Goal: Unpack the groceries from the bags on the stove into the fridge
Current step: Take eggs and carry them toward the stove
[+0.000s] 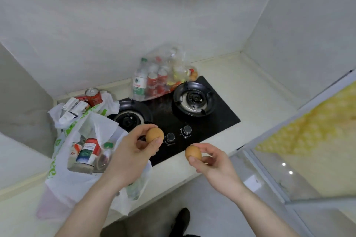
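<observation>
Head view. My left hand pinches a brown egg between thumb and curled fingers, above the front left part of the black gas stove, just beside the 2 control knobs. My right hand clamps a 2nd brown egg the same way, thumb at the near side and fingers curled behind it, above the stove's front edge where it meets the pale countertop. The 2 eggs are near each other and apart, not touching.

Left of the stove, a white plastic bag with green print stands open and partly overlaps the left burner. I see in it a red-and-white container and other packages too blurred to identify. At its far side a red can stands upright next to white cartons.

At the stove's rear edge, a clear plastic bag holds a water bottle with a green cap, red-labelled bottles, and at least 1 more brown egg at its right end. The right burner is just in front of this bag.

A dark shoe shows on the floor below.
</observation>
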Demonstrator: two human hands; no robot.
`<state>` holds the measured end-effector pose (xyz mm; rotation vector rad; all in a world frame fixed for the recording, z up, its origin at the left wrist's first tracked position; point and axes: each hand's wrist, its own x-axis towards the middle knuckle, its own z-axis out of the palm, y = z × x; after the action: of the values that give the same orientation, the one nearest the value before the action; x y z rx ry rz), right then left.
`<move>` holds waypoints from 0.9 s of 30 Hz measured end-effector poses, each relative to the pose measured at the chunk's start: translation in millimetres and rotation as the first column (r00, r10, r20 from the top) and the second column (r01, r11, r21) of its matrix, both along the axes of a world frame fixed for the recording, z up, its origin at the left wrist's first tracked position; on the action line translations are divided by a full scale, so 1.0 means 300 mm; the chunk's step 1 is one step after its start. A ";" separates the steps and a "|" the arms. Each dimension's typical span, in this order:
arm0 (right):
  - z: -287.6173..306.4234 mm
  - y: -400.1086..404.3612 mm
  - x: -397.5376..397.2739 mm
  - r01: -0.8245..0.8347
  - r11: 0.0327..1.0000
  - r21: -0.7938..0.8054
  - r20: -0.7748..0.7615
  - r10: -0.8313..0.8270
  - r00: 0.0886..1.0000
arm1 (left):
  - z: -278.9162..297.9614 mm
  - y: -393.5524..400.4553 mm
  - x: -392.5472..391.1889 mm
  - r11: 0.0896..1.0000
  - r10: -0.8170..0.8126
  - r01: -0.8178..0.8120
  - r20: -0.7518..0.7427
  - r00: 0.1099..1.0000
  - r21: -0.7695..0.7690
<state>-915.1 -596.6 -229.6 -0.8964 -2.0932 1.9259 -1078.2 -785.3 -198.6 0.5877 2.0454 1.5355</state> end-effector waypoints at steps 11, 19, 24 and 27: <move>0.127 0.478 0.459 0.419 0.894 0.160 -0.073 -0.413 0.908 | 0.149 0.681 0.233 0.921 -0.389 0.383 -0.191 0.901 -0.072; 0.168 0.772 0.808 0.632 0.755 0.174 -0.087 -0.627 0.774 | 0.198 1.178 0.533 0.815 -0.569 0.579 -0.233 0.789 -0.029; 0.186 0.889 0.957 0.730 0.658 0.186 -0.094 -0.727 0.680 | 0.210 1.431 0.670 0.702 -0.700 0.711 -0.214 0.681 -0.036; 0.193 0.968 1.026 0.777 0.598 0.198 -0.083 -0.780 0.621 | 0.204 1.589 0.731 0.635 -0.759 0.771 -0.223 0.611 -0.049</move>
<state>-607.3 -306.2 -171.7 -1.4499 -1.4422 1.1837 -859.0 -308.5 -137.4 1.4942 1.5255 1.0052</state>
